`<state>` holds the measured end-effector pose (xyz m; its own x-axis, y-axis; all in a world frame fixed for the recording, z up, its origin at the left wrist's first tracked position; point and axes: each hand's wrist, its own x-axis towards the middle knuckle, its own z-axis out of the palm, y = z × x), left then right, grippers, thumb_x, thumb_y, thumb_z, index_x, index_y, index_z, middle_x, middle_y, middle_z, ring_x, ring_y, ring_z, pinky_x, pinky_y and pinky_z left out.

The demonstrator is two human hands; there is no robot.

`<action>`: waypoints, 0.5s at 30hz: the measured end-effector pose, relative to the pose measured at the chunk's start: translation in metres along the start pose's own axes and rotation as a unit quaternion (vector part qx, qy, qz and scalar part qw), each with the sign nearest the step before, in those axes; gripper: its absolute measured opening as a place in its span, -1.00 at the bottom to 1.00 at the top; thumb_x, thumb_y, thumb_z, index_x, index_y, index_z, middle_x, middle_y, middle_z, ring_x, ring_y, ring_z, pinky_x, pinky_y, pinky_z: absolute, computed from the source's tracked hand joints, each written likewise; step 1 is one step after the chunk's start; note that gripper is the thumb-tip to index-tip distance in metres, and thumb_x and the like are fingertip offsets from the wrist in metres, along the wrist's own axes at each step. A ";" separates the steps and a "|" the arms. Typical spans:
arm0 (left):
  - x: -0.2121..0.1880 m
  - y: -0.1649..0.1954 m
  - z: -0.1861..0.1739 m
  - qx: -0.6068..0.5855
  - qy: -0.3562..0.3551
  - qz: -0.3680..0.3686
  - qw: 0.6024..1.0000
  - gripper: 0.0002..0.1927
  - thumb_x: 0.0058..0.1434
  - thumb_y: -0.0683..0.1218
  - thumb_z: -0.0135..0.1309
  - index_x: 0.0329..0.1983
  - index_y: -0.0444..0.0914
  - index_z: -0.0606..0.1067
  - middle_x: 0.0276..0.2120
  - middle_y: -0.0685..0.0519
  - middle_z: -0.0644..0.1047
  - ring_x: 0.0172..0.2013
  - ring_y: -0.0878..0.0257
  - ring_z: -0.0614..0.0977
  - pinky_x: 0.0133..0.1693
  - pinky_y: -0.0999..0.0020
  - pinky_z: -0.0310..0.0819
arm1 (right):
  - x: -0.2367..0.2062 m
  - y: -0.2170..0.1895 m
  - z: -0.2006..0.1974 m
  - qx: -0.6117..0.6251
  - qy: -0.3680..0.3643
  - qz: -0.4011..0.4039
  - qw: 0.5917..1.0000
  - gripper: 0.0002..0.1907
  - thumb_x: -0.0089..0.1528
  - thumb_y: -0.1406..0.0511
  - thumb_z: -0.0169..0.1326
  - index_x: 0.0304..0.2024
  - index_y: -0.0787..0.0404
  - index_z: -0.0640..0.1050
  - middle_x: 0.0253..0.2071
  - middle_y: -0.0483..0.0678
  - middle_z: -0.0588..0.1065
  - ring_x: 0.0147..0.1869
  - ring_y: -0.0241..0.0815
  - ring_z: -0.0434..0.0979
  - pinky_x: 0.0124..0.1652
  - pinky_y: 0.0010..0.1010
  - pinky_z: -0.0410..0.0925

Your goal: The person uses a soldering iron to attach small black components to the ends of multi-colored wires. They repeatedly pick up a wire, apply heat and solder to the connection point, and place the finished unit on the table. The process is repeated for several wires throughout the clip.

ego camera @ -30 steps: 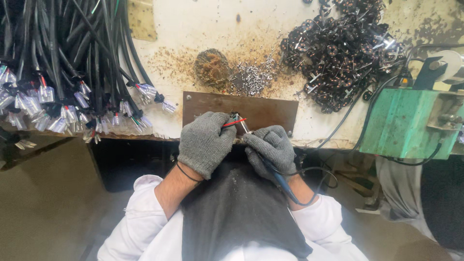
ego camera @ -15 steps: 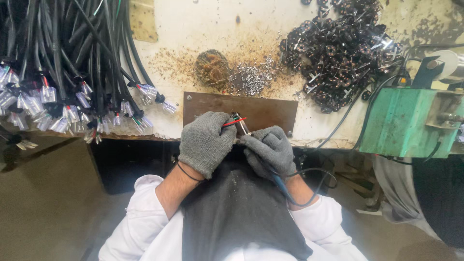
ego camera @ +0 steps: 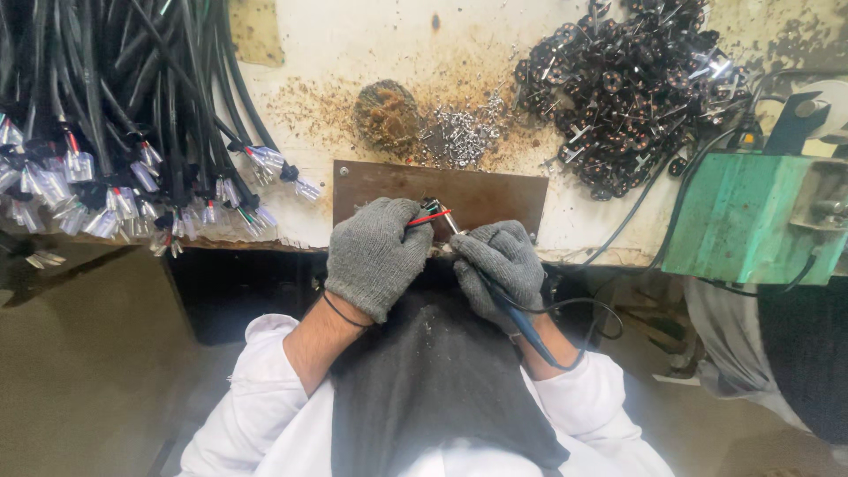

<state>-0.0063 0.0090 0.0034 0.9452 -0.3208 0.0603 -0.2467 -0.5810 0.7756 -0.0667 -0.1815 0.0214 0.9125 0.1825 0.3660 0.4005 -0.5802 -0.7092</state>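
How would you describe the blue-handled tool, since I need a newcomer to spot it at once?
Start at the rusty brown metal plate at the bench's near edge, where two grey-gloved hands meet. The right hand grips the tool, its metal tip at the small part with red wire pinched by the left hand. It alone has a blue handle with a black cord trailing toward the wrist.

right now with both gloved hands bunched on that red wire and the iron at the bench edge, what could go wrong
The soldering iron tip sits close to the left hand pinching the red wire; a slip might burn the glove. The iron's cord loops beside the right hand and could snag, jerking the tip.
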 end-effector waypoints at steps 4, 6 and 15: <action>0.000 -0.001 0.001 -0.002 0.003 -0.006 1.000 -0.84 0.19 -0.05 0.18 -0.25 -0.22 0.60 -0.33 -0.07 0.61 -0.30 -0.04 0.65 -0.22 0.10 0.53 | -0.001 -0.001 0.001 -0.017 -0.006 0.013 1.000 -0.66 0.15 0.49 0.24 -0.01 0.25 0.58 -0.22 -0.01 0.53 -0.12 -0.02 0.52 -0.08 -0.25 0.41; 0.000 -0.001 0.002 0.000 0.003 -0.008 1.000 -0.82 0.17 -0.05 0.18 -0.23 -0.23 0.61 -0.33 -0.08 0.61 -0.31 -0.05 0.65 -0.23 0.09 0.52 | 0.000 0.000 0.001 0.007 0.011 0.002 1.000 -0.66 0.17 0.50 0.21 0.01 0.27 0.57 -0.20 0.00 0.53 -0.09 -0.02 0.53 -0.05 -0.25 0.43; 0.002 0.003 -0.002 -0.011 0.012 -0.007 1.000 -0.84 0.19 -0.06 0.17 -0.25 -0.23 0.61 -0.33 -0.07 0.61 -0.30 -0.04 0.65 -0.21 0.10 0.53 | 0.003 -0.007 0.000 -0.023 0.000 0.047 0.999 -0.66 0.19 0.46 0.21 0.03 0.21 0.57 -0.17 0.01 0.56 -0.09 -0.03 0.54 -0.06 -0.28 0.42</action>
<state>-0.0050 0.0082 0.0068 0.9533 -0.2950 0.0645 -0.2295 -0.5689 0.7897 -0.0665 -0.1772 0.0277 0.9457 0.1251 0.3000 0.3093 -0.6306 -0.7118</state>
